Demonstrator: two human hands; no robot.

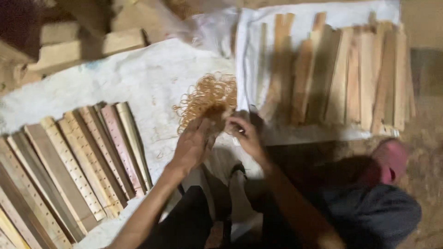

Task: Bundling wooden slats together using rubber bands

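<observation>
I see a white sheet (138, 83) spread over the floor (427, 138). On it lie a row of drilled wooden slats (78, 161) at lower left, a heap of tan rubber bands (207, 94) mid-sheet, and plain wooden strips (350, 74) on white cloth (295, 18) upper right.

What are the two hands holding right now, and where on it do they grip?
Both the left hand and right hand meet at the near edge of the tan rubber-band pile. Motion blur hides whether the fingers actually pinch any bands.

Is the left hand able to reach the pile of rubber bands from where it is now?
Probably yes. The left hand is right at the edge of the pile of rubber bands on the white sheet, and nothing lies between them.
</observation>
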